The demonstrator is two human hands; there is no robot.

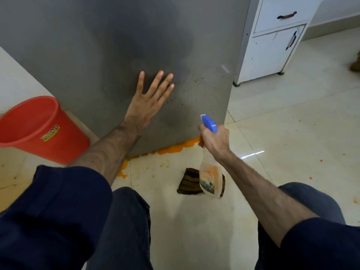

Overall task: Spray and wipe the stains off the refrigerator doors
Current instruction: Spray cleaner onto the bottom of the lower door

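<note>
The left hand (148, 102) lies flat with spread fingers on the grey refrigerator door (116, 45). The right hand (214, 139) grasps the spray bottle (209, 176), its blue nozzle (209, 123) near dark stains (191, 88) low on the door. A brown cloth (190, 182) lies on the floor (282, 123).

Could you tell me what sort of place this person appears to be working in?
Most likely a home kitchen: a grey refrigerator door speckled with dark stains, a white cabinet with a drawer beside it, and a glossy tiled floor with an orange spill and a red bucket.
</note>
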